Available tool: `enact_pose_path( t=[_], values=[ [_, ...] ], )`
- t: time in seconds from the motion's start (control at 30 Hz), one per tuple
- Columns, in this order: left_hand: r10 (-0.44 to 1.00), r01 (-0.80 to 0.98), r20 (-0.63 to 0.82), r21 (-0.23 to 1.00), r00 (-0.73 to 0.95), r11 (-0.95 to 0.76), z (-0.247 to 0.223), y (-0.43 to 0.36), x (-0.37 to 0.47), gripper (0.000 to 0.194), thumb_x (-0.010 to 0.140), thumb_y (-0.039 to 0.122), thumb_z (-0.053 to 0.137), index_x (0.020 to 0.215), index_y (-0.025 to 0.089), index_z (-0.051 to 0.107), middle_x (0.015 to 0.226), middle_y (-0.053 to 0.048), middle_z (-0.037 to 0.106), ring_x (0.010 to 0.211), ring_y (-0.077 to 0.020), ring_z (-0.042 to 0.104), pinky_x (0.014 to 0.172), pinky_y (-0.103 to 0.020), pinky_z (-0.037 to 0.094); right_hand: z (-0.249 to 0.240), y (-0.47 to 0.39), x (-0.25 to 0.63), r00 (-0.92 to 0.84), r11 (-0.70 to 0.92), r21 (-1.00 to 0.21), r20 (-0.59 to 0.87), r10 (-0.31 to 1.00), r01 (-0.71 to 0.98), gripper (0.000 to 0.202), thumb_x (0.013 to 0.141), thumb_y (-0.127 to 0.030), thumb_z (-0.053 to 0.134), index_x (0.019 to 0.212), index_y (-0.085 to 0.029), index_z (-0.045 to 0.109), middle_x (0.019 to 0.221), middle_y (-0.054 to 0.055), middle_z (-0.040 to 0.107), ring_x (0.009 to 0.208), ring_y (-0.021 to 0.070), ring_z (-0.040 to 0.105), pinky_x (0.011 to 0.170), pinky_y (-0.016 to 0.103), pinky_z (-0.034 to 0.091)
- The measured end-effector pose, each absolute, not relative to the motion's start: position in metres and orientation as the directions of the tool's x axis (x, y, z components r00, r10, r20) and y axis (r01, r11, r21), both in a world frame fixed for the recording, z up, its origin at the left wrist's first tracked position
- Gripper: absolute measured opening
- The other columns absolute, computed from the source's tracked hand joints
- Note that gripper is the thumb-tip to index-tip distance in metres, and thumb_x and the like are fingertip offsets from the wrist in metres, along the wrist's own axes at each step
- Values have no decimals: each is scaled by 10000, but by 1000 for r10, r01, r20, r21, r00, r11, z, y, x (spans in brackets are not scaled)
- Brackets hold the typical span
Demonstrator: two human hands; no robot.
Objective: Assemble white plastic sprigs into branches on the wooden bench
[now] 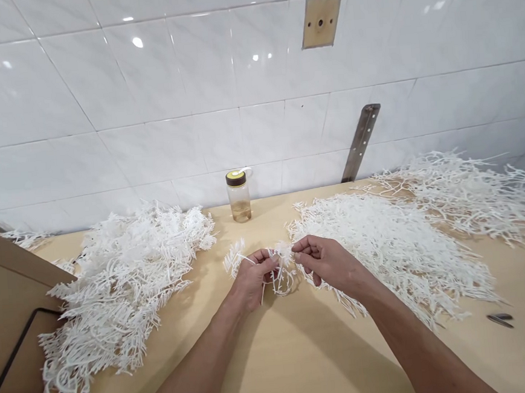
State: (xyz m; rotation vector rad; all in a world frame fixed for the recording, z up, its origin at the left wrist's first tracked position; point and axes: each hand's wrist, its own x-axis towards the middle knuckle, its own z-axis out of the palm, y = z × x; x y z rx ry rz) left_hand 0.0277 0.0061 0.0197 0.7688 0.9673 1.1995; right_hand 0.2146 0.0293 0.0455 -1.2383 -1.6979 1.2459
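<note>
My left hand is closed around a few thin white branching plastic sprigs, whose feathery tips and looping stems stick out on both sides of the fingers. Just to the right, my right hand pinches at the feathery end of a white piece beside the left hand; the exact grip is partly hidden by the fingers. Close by on the right lies a broad heap of white sprigs, partly behind my right hand. A second, bushier heap of white sprigs spreads out on the left.
A lidded clear bottle with some amber liquid stands near the tiled wall. Looser white branches lie at the far right. Small metal snips rest on the wooden table. A brown box stands at the left edge.
</note>
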Motion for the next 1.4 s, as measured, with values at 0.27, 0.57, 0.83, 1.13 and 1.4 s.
enact_pose_path(
  t=[0.27,0.57,0.83,1.13,1.4],
  values=[
    [979,-320,-174,926,109,200,20,6,29,370,616,409,865,716,132,640,577,12,567,476,-78,471,493,-220,362,52,29,221,-285,103,-939,6,959,328,245,880,-422,592,964,-198,643,727,-10,603,469,96,541,444,245,460],
    [964,-290,-167,930,208,224,17,5,30,362,647,422,840,735,129,647,625,-19,612,507,-114,540,534,-260,412,47,29,219,-367,173,-932,48,929,317,217,839,-397,625,937,-207,660,747,-7,615,496,98,527,443,230,443],
    [973,-241,-173,948,152,206,19,4,32,360,657,420,825,729,146,604,608,11,580,488,-92,502,489,-227,365,54,24,211,-330,142,-913,9,944,383,115,812,-293,604,762,-189,604,640,-32,570,470,98,528,441,224,419],
    [976,-257,-187,943,109,209,17,5,31,374,672,451,807,739,158,584,646,-10,622,494,-99,513,484,-229,354,43,28,212,-368,123,-933,-11,930,338,146,855,-325,582,811,-187,564,660,-33,595,444,95,566,441,215,417],
    [966,-274,-198,932,166,239,17,8,24,360,625,385,856,758,125,644,553,33,508,459,-62,395,470,-224,263,44,27,213,-338,132,-910,-10,941,393,137,857,-317,573,807,-190,565,665,-35,597,454,97,574,428,211,410]
  ],
)
